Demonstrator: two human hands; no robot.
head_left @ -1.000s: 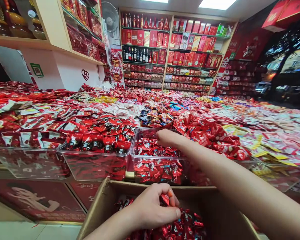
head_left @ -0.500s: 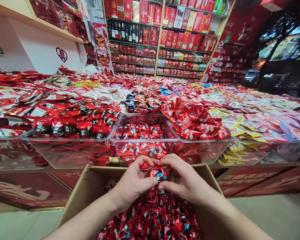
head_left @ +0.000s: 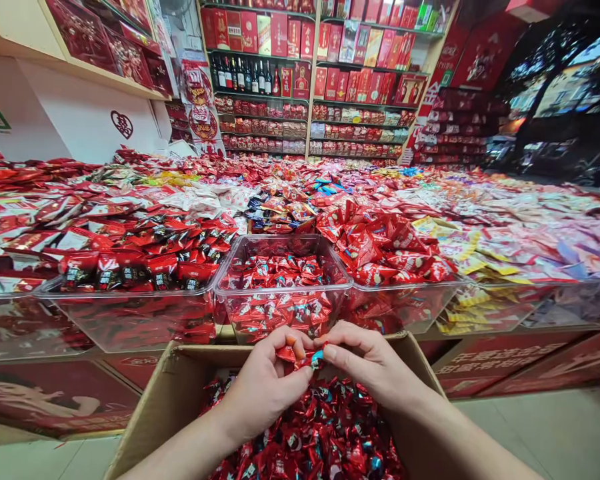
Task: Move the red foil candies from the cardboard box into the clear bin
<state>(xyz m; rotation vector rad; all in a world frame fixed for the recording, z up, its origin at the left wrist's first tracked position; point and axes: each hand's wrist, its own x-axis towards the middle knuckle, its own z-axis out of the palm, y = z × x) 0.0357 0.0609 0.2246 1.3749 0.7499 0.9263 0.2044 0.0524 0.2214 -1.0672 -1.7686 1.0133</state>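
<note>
Red foil-wrapped candies with blue patches [head_left: 303,361] are pinched between my two hands, above an open cardboard box [head_left: 153,393]. My left hand [head_left: 267,380] is closed on their left side, thumb in front and fingers curled behind. From the right, my right hand [head_left: 367,363] grips the other end between thumb and fingers. How many candies I hold is partly hidden by my fingers. Below, a heap of the same shiny red candies [head_left: 310,433] lies in the box. Just beyond my fingertips stands a clear plastic bin [head_left: 283,291] partly filled with similar candies.
Left of that bin is one with red-and-black packets [head_left: 145,270]; right of it, a bin of red pouches [head_left: 390,250]. Yellow packets [head_left: 455,250] lie farther right. Shelves with bottles [head_left: 245,75] and red boxes [head_left: 280,33] rise behind the long candy display.
Both hands have drawn in around the candies, and my right thumb has moved up onto them. The view has tilted slightly, so the bins and shelves sit lower in the picture.
</note>
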